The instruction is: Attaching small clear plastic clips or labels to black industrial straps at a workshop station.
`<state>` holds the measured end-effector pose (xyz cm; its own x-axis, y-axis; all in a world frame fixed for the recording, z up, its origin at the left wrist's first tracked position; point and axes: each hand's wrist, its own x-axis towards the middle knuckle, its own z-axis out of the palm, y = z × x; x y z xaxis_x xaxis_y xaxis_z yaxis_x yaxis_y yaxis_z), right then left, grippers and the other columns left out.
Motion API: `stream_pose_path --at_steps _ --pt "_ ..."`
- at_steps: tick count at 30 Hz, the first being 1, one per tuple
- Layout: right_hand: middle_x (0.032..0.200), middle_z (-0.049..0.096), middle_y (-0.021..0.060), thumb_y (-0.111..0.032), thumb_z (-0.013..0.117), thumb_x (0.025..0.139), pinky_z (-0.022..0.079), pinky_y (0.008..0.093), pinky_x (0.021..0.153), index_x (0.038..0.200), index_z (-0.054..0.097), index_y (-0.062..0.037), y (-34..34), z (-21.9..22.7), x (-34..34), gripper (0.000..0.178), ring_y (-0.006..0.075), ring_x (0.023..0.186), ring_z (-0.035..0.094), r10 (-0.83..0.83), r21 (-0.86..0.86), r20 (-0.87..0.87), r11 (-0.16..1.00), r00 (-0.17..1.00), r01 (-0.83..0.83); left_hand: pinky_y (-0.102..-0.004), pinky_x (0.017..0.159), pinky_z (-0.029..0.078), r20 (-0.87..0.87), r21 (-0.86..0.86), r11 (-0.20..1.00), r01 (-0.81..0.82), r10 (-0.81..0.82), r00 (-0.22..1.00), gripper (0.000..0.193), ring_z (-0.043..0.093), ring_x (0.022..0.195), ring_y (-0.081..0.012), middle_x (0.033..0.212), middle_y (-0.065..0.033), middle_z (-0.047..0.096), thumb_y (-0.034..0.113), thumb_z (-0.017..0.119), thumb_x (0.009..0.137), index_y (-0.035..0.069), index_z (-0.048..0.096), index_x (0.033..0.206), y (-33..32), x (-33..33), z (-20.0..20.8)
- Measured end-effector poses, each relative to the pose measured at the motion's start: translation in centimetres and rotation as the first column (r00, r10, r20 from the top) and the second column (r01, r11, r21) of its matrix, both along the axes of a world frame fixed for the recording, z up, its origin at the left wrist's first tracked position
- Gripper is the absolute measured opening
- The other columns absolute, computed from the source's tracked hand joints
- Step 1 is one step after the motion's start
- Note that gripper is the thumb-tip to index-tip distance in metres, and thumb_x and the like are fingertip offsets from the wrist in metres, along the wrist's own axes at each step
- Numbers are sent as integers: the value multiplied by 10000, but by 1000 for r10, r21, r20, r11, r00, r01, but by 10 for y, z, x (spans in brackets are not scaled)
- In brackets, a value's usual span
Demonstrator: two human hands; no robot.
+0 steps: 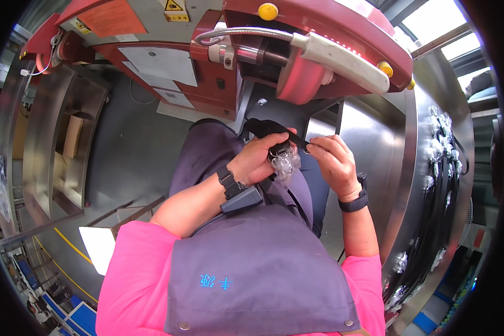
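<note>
In front of my lap, my left hand (256,158) is closed around a folded black strap (267,129), thumb on top. Crumpled clear plastic (286,163) wraps a shiny end piece that hangs below those fingers; its exact shape is hidden. My right hand (336,163) pinches the same strap between thumb and fingertips, just right of the left hand. Between the two hands a short length of strap runs taut. Each wrist wears a dark band.
Ahead stands a red machine (215,92) with a pinkish wheel (302,78) under a pale guard (341,59). On the right steel table (369,131) lie several black straps (439,179) with plastic-wrapped ends. Steel shelving (53,140) stands left, holding a cardboard box (73,136).
</note>
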<state>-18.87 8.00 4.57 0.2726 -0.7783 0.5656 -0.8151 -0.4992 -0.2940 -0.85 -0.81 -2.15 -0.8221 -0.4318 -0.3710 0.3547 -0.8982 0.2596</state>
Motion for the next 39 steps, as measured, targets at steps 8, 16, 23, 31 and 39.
stream_pose_path --at_steps 8,16,23,31,39 --pt "809 600 93 -25 720 765 451 261 579 1021 614 17 4 2 10 280 151 610 550 -337 453 350 878 874 157 -340 765 547 26 -170 975 -145 152 988 180 658 891 -204 993 -83 666 66 654 883 38 634 1060 1 0 0" --pt "726 603 10 -58 668 869 445 225 507 954 620 -23 -11 -28 26 103 72 592 548 -524 518 754 845 396 132 -327 804 527 -16 -256 942 -217 220 975 219 654 917 -190 1030 -106 675 114 660 892 40 628 1095 -1 -7 2" --pt "758 616 18 -84 617 921 462 214 580 956 596 -21 -35 -34 33 74 71 639 556 -372 356 885 928 280 108 -369 827 536 -13 -110 970 -216 216 976 176 659 948 -218 1038 -114 670 96 609 920 24 616 1079 -8 -12 17" --pt "777 629 35 -102 629 916 465 224 591 967 593 -13 -46 -33 22 109 80 649 561 -443 443 864 895 241 55 -331 820 514 21 -88 978 -190 193 981 286 655 909 -202 1010 -110 677 193 593 942 -46 630 1095 -11 -16 19" --pt "776 631 45 -103 632 911 463 230 587 977 596 -13 -52 -30 16 118 89 636 562 -471 481 851 877 235 14 -319 804 499 17 -85 977 -197 199 980 292 647 910 -179 1016 -92 678 212 603 937 -35 645 1088 -13 -18 18"
